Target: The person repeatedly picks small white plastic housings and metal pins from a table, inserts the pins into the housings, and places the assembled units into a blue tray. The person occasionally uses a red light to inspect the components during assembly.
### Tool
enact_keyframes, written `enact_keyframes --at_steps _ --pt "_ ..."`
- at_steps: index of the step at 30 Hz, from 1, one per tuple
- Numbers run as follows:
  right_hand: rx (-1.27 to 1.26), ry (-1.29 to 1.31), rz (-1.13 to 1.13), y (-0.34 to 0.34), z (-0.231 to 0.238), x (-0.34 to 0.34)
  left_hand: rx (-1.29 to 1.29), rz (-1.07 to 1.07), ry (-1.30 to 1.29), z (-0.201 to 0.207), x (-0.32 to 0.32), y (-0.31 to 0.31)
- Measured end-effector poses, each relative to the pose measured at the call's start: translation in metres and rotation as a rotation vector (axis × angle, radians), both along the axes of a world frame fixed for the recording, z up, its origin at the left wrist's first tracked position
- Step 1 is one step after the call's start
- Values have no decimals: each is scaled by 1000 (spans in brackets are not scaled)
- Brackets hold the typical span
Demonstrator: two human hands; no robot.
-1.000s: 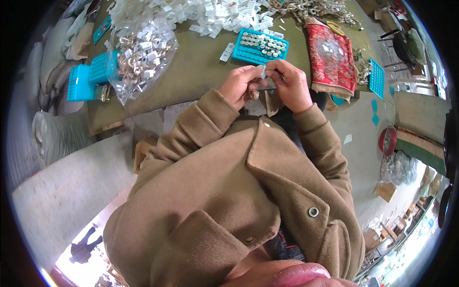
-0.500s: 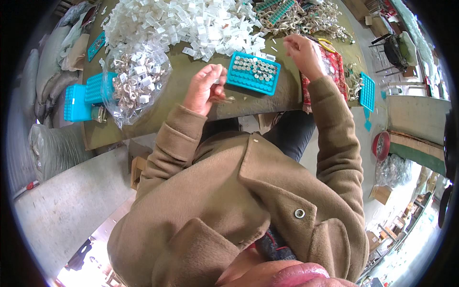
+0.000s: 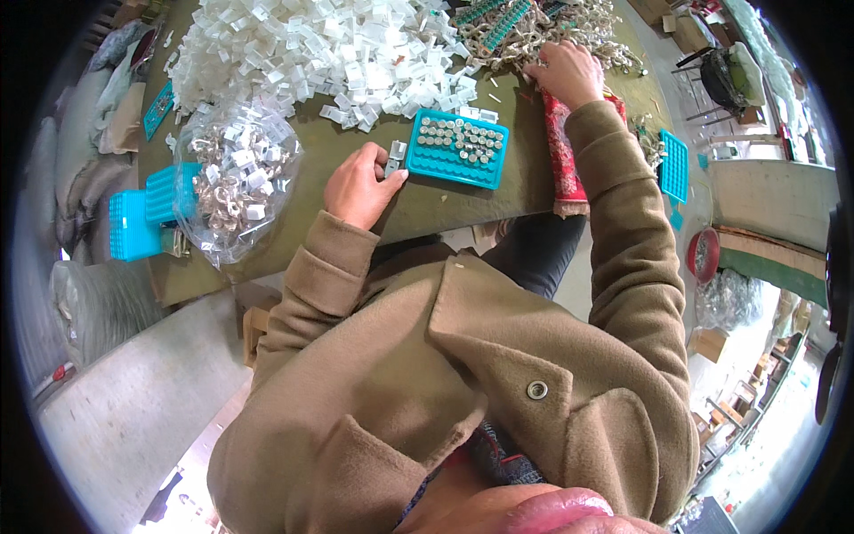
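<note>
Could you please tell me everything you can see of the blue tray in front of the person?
The blue tray is a flat rectangular grid, plastic by its look, lying slightly askew on the olive table. Small silvery pieces fill most of its far cells; the near rows look empty. The left hand rests at its left edge holding a small clear piece. White clips lie heaped just beyond it.

I see a small clear plastic clip point(image 3: 394, 158) pinched in my left hand point(image 3: 360, 185), w/ a bit of metal in it, held just off the left edge of the blue tray point(image 3: 456, 149). Tray's a flat teal rectangle w/ a grid of holes, lying slightly skewed on the green table; approx. its upper half is filled w/ rows of grey metal pieces, lower rows empty. My right hand point(image 3: 565, 74) sits palm-down on the tangled pile of metal parts point(image 3: 534, 27) at the table's far side, above a red cloth.
</note>
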State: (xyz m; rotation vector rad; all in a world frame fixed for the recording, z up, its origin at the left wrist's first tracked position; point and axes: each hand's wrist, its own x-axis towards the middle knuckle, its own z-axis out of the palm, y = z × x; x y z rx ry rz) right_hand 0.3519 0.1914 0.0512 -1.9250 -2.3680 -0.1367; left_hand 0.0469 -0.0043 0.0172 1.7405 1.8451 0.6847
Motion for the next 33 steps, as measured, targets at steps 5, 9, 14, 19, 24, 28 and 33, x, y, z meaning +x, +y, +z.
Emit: enact_keyframes --at_steps 5,9,14,19,24,28,33 --pt "108 -72 113 -15 -15 -5 42 8 29 0 3 5" --pt "110 -45 283 -31 -25 -14 34 32 7 0 -3 5" --pt "140 161 424 -51 -33 -26 -19 65 -160 -1 -8 4" --pt "-121 522 419 -55 -23 -21 -45 69 -179 1 -5 -2" --pt "318 472 282 3 19 -7 -51 75 -17 -1 -3 -3" --pt "430 58 634 39 25 -28 -79 68 -62 -5 -5 -2" --pt "294 -106 690 56 16 -28 -66 42 -137 -8 -8 -6"
